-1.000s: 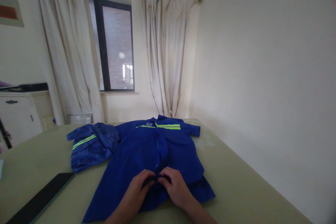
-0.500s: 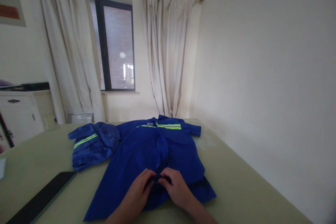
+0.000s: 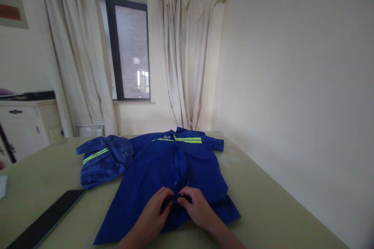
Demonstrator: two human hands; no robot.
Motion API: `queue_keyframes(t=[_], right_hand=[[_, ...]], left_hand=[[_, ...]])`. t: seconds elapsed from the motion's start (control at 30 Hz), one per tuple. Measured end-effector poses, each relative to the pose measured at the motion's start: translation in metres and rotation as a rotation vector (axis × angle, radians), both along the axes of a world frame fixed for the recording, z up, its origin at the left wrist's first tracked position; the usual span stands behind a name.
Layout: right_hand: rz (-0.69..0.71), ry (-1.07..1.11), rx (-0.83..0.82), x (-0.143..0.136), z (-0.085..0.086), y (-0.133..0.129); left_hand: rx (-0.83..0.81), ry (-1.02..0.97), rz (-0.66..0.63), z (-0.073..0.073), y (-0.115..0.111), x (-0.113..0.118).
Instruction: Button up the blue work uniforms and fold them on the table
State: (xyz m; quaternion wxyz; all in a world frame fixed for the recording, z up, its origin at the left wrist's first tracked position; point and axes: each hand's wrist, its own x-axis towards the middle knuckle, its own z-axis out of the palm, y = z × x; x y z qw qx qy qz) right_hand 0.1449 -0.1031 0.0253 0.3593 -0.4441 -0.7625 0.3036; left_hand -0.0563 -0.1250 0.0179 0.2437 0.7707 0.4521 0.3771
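Cloth pinched at front of royal-blue short-sleeved shirt (image 3: pixel 152 171) mostly hidden by fingers of bare left hand (image 3: pixel 154 210) and bare right hand (image 3: pixel 199 209); both forearms cut off by bottom edge; small white chest lettering (image 3: pixel 166 137) too small to read; long flat black slab (image 3: pixel 46 218) cut off at lower left; small pale flat item (image 3: pixel 2 186), white wooden cabinet (image 3: pixel 20 128) and grey-bordered wall picture (image 3: pixel 13 11) cut off at left edge; dark-framed glass window (image 3: pixel 131 50) partly behind cream cloth curtain (image 3: pixel 76 54), view through glass blurred.

Shirt (image 3: pixel 154 175): blue, yellow-green stripes, pale chest print
Bundle (image 3: pixel 102 167): blue, yellow-green stripes
Table (image 3: pixel 260 194): dull green
Curtains (image 3: pixel 187 46): cream
Window frame (image 3: pixel 117 56): dark grey
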Motion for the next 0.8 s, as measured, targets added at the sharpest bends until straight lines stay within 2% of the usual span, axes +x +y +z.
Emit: queue_keyframes(t=[0.13,0.2,0.33,0.4,0.47,0.57,0.8], right_hand=[[0.003,-0.011,-0.026,-0.0001,0.0,-0.0011],[0.004,-0.015,-0.043,-0.0006,0.0004,-0.0014],[-0.014,-0.007,-0.044,-0.0024,-0.0009,-0.0006],[-0.026,-0.01,-0.03,-0.0032,-0.0029,0.0004],[-0.026,-0.017,-0.025,-0.0035,-0.0052,0.0015],[-0.03,-0.017,-0.028,-0.0031,-0.0077,0.0022],[-0.044,-0.026,-0.019,0.0004,-0.0043,-0.0017]], left_hand=[[-0.008,0.023,0.01,0.0025,-0.0019,0.0009],[0.032,0.047,0.062,0.0014,-0.0018,-0.0004],[0.3,0.23,0.183,-0.0003,0.0002,-0.0041],[0.465,0.38,0.153,0.0,0.0008,-0.0043],[0.563,0.503,0.111,0.0003,0.0004,-0.0028],[0.587,0.573,0.127,0.0001,-0.0017,0.0003],[0.565,0.595,0.17,0.0029,-0.0052,0.0025]])
